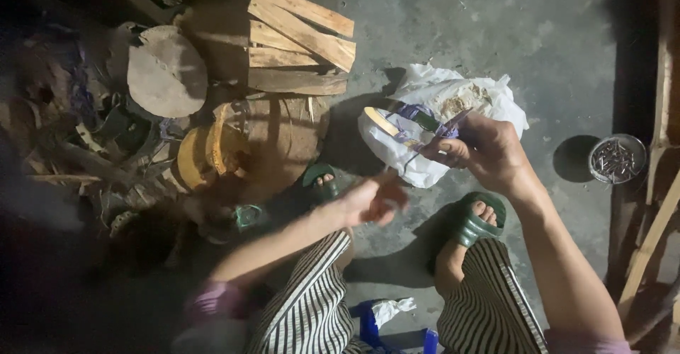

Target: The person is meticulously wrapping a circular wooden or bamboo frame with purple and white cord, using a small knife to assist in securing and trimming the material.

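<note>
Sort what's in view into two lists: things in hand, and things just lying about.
In hand:
- purple strips, held by the right hand
- left hand, blurred, just below them
- white bag, directly beneath the hands

Lying about:
- split wood pieces
- round wooden block
- tin of nails
- blue stool

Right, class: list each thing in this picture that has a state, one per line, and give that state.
right hand: closed on a thin strip
left hand: loosely closed, blurred
white bag: open, crumpled on the floor
round tin: open, holding nails
split wood: stacked
</note>
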